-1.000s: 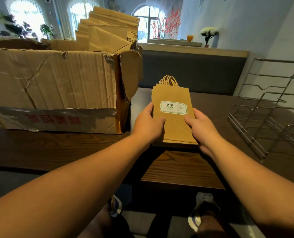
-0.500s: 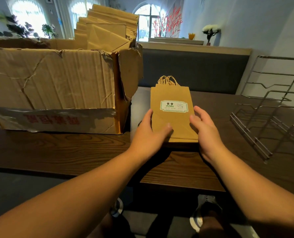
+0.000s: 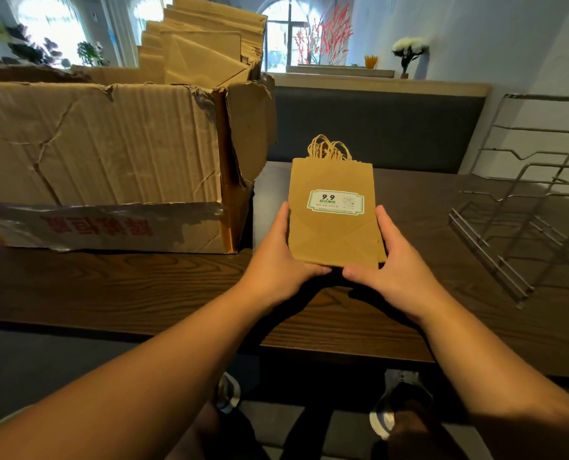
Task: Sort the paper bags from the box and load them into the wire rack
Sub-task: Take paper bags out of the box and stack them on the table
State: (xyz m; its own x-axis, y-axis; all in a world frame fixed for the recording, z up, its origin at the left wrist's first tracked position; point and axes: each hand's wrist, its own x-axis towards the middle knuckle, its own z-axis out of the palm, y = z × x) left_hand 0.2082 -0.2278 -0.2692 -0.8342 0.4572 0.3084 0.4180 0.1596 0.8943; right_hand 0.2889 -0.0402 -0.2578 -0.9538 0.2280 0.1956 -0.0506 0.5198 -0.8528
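Kraft-brown paper bags, a flat stack, lay on the dark wood-grain table near its front edge, twisted paper handles pointing away from the person. Top bag carried a white label with a green border, printed "9.9"; smaller print was not legible.

Left hand gripped the stack's left edge, fingers straight along the side and thumb curled round under the near bottom edge. Right hand gripped the right edge in the same way, its thumb at the bottom edge, almost meeting the left thumb. Both forearms were bare.

Cardboard box, large, creased and torn at its near right corner, stood on the table to the left of the stack, near it but apart. Red characters showed upside down on a taped strip along its lower front. More paper bags of the same brown stood packed upright inside, rising above the rim.

Wire rack, bare metal, stood on the table well apart to the right, with upright dividers; no bags were visible in it.

Grey upholstered bench back ran behind the table. On the ledge above were a small vase of white flowers and red branches before an arched window. Shoes showed below the table edge.
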